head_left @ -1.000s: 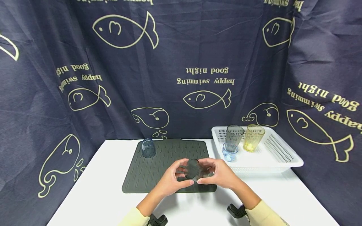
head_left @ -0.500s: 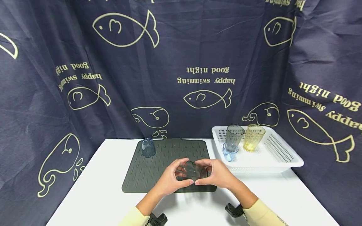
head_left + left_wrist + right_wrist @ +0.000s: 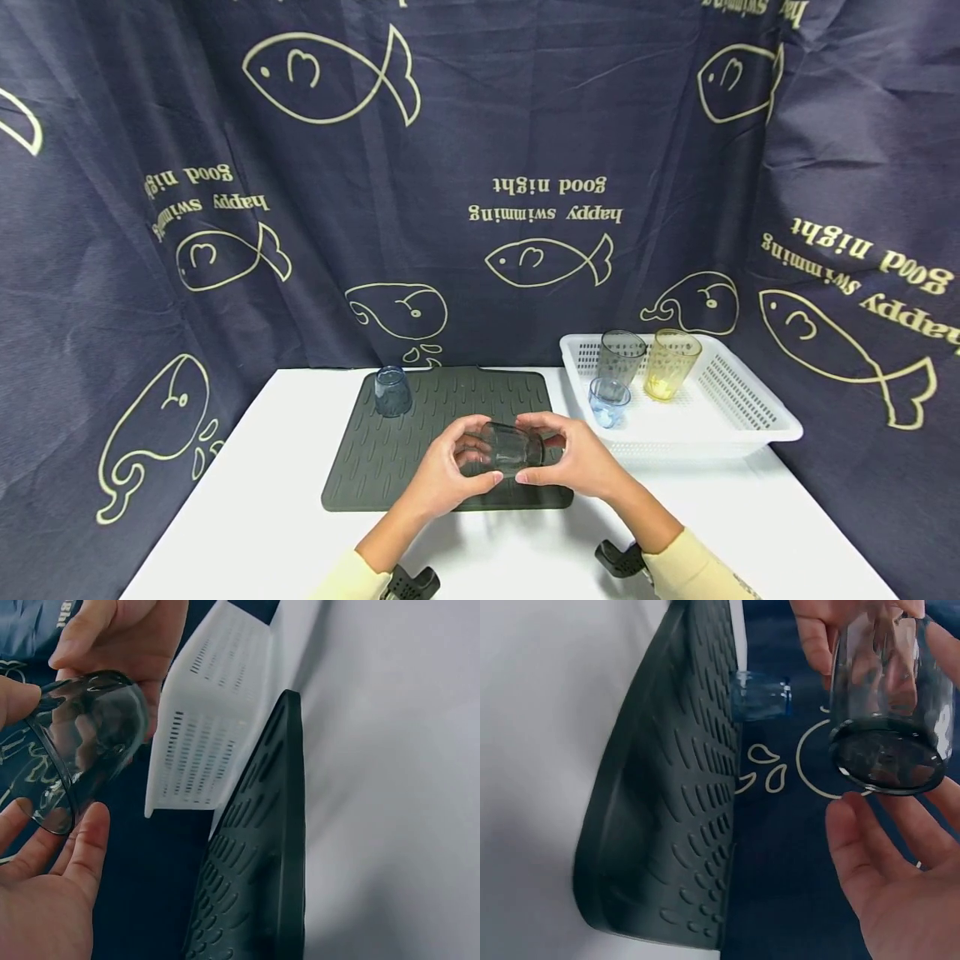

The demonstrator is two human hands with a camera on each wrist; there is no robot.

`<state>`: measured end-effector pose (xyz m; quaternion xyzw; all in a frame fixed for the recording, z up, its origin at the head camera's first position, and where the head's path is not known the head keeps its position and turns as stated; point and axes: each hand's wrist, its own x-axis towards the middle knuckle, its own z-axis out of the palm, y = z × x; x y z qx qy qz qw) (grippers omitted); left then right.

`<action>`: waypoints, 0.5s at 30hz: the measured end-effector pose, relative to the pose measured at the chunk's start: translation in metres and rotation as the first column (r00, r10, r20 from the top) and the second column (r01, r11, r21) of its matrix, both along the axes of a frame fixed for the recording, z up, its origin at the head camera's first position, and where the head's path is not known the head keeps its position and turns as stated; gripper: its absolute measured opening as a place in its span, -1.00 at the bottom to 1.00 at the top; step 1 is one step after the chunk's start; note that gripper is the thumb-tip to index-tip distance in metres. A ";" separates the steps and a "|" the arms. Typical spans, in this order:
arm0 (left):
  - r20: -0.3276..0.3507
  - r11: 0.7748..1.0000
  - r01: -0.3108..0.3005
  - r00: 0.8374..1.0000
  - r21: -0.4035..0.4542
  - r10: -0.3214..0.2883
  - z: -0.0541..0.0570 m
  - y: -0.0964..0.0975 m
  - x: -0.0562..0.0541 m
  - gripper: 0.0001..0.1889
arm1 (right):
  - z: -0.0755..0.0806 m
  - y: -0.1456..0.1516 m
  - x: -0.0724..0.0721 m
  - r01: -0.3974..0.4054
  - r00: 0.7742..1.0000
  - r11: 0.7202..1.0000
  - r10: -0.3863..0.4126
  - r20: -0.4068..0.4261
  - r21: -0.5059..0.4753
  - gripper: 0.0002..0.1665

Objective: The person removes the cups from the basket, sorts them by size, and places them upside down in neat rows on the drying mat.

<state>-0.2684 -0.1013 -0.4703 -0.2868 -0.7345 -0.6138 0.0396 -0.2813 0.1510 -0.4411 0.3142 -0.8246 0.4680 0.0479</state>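
Observation:
Both hands hold a grey-tinted clear drinking glass (image 3: 510, 447) in the air, over the front part of the dark ribbed mat (image 3: 442, 433). It lies on its side, mouth to the left and thick base to the right. My left hand (image 3: 444, 468) grips the rim end between thumb and fingers, as the left wrist view shows at the glass (image 3: 94, 742). Around the base end, my right hand (image 3: 579, 460) has its thumb and fingers curled. In the right wrist view the glass's base (image 3: 889, 759) faces that hand's fingers.
A blue glass (image 3: 392, 392) stands upside down on the mat's back left corner. To the right, a white perforated basket (image 3: 738, 442) holds a tall grey glass (image 3: 622, 358), a yellow glass (image 3: 672, 364) and a small light-blue glass (image 3: 609, 402). A dark fish-print curtain (image 3: 450, 167) hangs behind.
The glass has turned in my hands, from a round end facing the head camera to lying sideways with its base to the right. Both hands have shifted slightly.

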 end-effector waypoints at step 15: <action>0.011 0.985 0.092 0.995 0.147 -0.095 -0.010 -0.009 0.007 -0.20 | -0.023 -0.008 0.014 -0.106 0.939 0.874 0.245 0.242 -0.475 -0.15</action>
